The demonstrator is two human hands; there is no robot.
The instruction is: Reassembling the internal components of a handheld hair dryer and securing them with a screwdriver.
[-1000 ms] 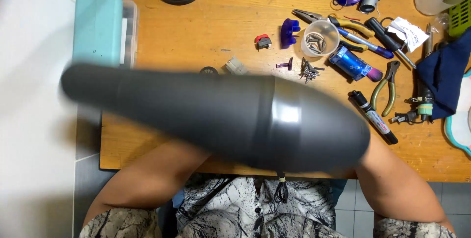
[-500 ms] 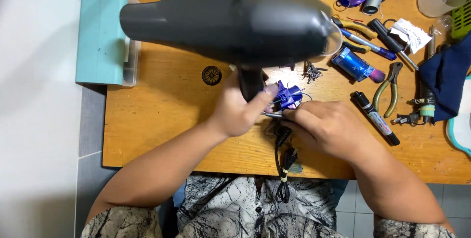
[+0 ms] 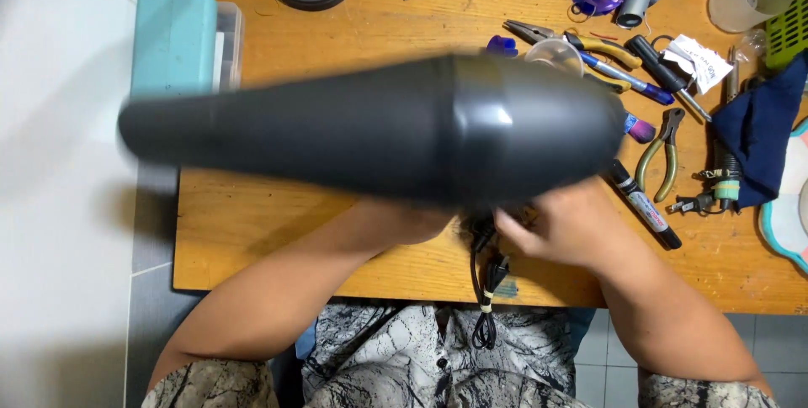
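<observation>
A black hair dryer [image 3: 370, 130] is held up over the wooden table [image 3: 252, 214], close to the camera, and it hides much of the middle of the view. Its long axis lies almost level from left to right: the narrow nozzle points to the left, past the table edge and in front of the teal box [image 3: 172, 42], and the wide rounded body is on the right. The left hand [image 3: 421, 219] comes up under the body, near the middle of it; most of this hand is hidden behind the dryer, so I cannot tell how its fingers are closed, though it seems to carry the dryer from below. The right hand [image 3: 564, 227] is just beside it, under the right end of the body, with fingers half curled near the black cord [image 3: 486, 290]; whether it grips something I cannot tell. The cord hangs down from below the dryer, over the near table edge. To the right lie a black marker [image 3: 644, 204] and green pliers [image 3: 661, 156], both apart from the hands.
</observation>
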